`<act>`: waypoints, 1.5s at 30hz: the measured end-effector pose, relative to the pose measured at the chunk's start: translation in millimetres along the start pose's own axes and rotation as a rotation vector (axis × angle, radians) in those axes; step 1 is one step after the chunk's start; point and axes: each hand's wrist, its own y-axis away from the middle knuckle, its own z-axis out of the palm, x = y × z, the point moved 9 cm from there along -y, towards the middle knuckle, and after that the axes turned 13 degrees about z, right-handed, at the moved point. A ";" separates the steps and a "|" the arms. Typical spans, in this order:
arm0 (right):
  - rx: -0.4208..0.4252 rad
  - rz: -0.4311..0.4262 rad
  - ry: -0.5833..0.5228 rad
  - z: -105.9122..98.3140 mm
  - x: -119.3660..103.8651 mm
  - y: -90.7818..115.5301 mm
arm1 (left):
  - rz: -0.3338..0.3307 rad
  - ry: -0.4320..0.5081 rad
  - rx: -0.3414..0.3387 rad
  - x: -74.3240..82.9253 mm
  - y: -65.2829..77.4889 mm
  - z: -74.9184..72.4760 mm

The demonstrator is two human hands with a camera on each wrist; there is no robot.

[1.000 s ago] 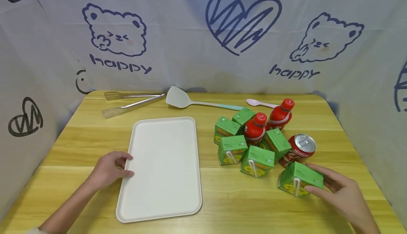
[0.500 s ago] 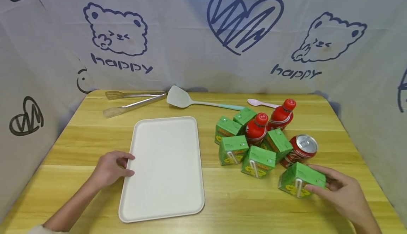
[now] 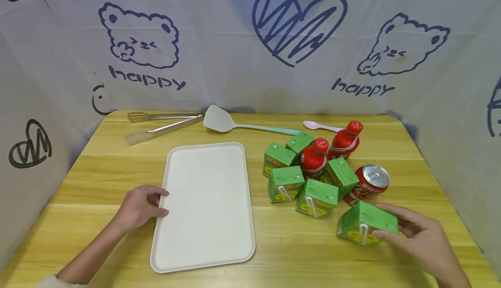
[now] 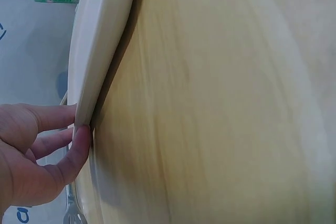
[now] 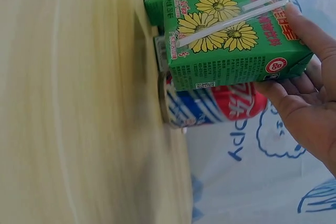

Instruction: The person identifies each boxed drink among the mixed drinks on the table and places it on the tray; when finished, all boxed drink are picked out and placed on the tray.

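Note:
In the head view, my left hand (image 3: 138, 207) is at the left long edge of a white rectangular tray (image 3: 205, 205). The left wrist view shows the thumb and fingers pinching the rim of that tray (image 4: 100, 40). On the right, my right hand (image 3: 422, 236) grips a green drink carton (image 3: 365, 225) between thumb and fingers. Yellow flowers and a white straw show on the face of this carton (image 5: 226, 40), seen close up in the right wrist view. Just behind it stands a red soda can (image 3: 369, 183).
Several more green cartons (image 3: 285, 183) cluster around two red bottles (image 3: 314, 159) right of the tray. Along the back of the wooden table (image 3: 289, 253) lie metal tongs (image 3: 168, 127), a white spatula (image 3: 221, 120) and a pink spoon (image 3: 318, 126). A printed cloth (image 3: 219, 75) hangs behind.
The tray has slid slightly to the right, with my left hand moving along at its rim. The held carton has shifted a little left and nearer to me.

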 end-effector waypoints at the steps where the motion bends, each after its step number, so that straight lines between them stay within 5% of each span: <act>1: -0.004 -0.021 -0.003 1.0 -4.3 1.1 | 0.004 -0.001 0.002 0.5 -0.3 0.3; 12: -0.113 -0.115 0.024 20.0 -49.0 10.4 | 0.015 -0.005 0.016 2.9 -2.5 2.7; 29: -0.384 -0.367 -0.251 76.7 -113.5 19.5 | 0.024 -0.011 0.020 4.3 -1.5 5.0; 36: -0.475 -0.349 -0.287 115.6 -131.9 12.1 | 0.027 -0.011 0.023 4.4 -0.8 4.1; 45: -0.558 -0.227 -0.351 160.7 -166.3 5.4 | 0.024 -0.021 0.020 5.1 0.3 2.8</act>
